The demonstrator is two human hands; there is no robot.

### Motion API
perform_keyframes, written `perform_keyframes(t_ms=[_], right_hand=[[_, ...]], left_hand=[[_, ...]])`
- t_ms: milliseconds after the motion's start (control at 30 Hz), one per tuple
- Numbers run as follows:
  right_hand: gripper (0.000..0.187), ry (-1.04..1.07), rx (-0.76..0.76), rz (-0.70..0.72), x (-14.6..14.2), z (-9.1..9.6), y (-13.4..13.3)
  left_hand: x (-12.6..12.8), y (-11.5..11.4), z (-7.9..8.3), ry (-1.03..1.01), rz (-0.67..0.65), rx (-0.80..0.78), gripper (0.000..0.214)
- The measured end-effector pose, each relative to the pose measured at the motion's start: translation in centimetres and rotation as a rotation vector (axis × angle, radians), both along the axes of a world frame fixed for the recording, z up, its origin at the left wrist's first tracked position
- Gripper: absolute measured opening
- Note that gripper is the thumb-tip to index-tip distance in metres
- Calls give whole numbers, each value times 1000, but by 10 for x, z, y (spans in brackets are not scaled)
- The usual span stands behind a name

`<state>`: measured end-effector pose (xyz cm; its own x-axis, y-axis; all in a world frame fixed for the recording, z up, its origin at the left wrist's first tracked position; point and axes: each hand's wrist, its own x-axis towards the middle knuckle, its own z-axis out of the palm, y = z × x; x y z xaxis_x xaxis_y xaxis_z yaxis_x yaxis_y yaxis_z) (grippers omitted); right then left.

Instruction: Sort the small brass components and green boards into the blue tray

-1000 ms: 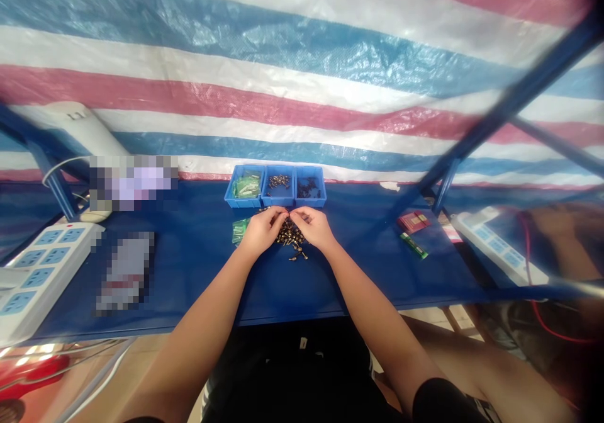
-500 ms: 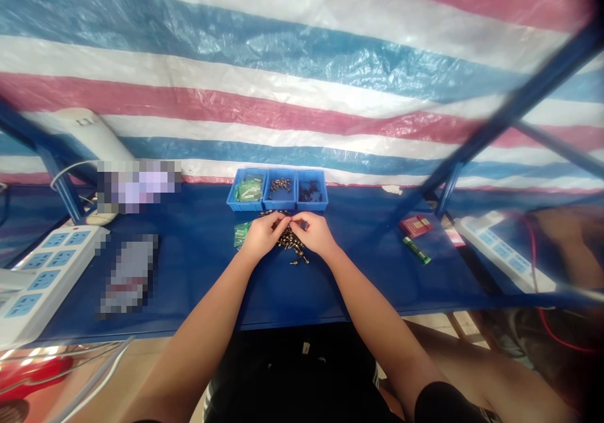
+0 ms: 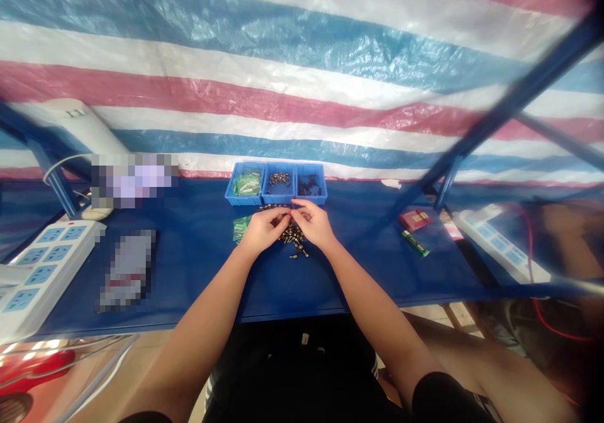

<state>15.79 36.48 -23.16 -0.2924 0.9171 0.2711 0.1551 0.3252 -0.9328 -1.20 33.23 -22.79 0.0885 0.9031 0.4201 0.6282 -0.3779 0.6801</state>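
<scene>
My left hand [image 3: 265,228] and my right hand [image 3: 313,223] meet at the fingertips, both pinched. What sits between them is too small to make out. Under and just in front of the fingers lies a pile of small brass-coloured metal parts [image 3: 295,244], partly hidden by the hands. Left of my left hand are green-and-silver pieces [image 3: 240,228]. Behind the hands three blue bins stand side by side: the left bin holds green pieces [image 3: 247,182], the middle one brass-coloured parts [image 3: 279,179], the right one small dark parts [image 3: 307,186].
White power strips lie at the left [image 3: 50,272] and right [image 3: 503,243]. A red box [image 3: 415,219] and a green packet [image 3: 416,243] rest on the right of the blue table [image 3: 292,297]. Blue metal posts [image 3: 500,114] frame the table before a striped sheet [image 3: 292,89].
The right index finger has lifted and straightened somewhat, while the hands stay together over the pile. The whole view has shifted slightly.
</scene>
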Motion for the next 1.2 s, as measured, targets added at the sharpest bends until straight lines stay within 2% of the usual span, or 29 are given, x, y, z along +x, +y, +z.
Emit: perform_keyframes(t_ms=[200,367,533,667,800,1067,1200], right_hand=[[32,57,-63,52,-1,5,-5],[27,67,-120,37,-4,0,-4],[28,96,-68,15,-3,-4,1],[29,-20,9,-38,1,-3,3],[26,-102,58,-16,1,-2,1],[26,-51,-35,38,-3,-2,-1],[28,12,-86,65,-3,-5,1]], left_hand=[[1,-2,2,-6,-43,-21,33],[1,-2,3,5,-22,-17,30],[-1,-1,3,44,23,-5,32],[-2,1,-2,28,71,-2,31],[-2,1,-4,-11,59,-19,32],[-1,0,0,-53,95,18,31],[-2,1,-1,-39,52,43,29]])
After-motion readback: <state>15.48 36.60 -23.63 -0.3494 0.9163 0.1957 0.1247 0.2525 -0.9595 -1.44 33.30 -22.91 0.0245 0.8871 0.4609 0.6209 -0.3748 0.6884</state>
